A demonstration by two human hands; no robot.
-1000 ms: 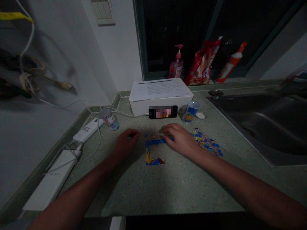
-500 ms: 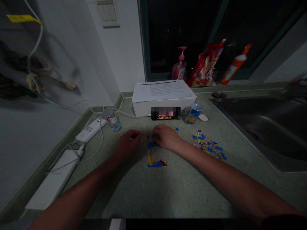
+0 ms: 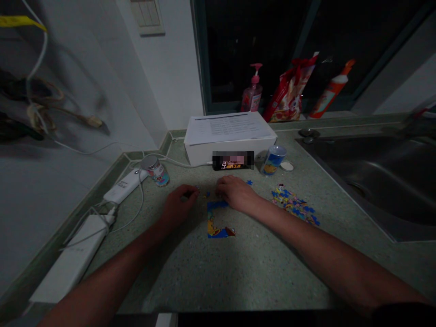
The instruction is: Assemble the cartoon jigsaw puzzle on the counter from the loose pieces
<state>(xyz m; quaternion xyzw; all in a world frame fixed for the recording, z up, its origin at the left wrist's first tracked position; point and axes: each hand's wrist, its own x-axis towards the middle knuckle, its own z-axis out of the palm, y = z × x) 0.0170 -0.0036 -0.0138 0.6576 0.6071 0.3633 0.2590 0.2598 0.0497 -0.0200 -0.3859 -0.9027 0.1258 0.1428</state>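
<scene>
Two bare hands bend over a half-built jigsaw (image 3: 211, 222) near the middle of a speckled worktop (image 3: 245, 272). The left hand (image 3: 179, 204) is curled, its fingertips drawn together, while the right hand (image 3: 236, 193) is cupped, its fingers bent down just above the jigsaw's top strip. Neither hand is spread open, and from the head camera the fingers hide whether either has hold of a piece. Both forearms reach in from the worktop's near edge and angle toward each other, bringing the hands close together at the work. The jigsaw lies as an open border of joined pieces, apparently set flat where both hands can reach it. A heap of loose pieces (image 3: 294, 204) sits to its right, toward the sink (image 3: 368, 181), with a lone blue piece (image 3: 250, 182) between heap and right hand. Along the back, a white box (image 3: 228, 150) stands against the window, a blurred phone (image 3: 233, 160) leaning at its front, apparently propped for viewing.
</scene>
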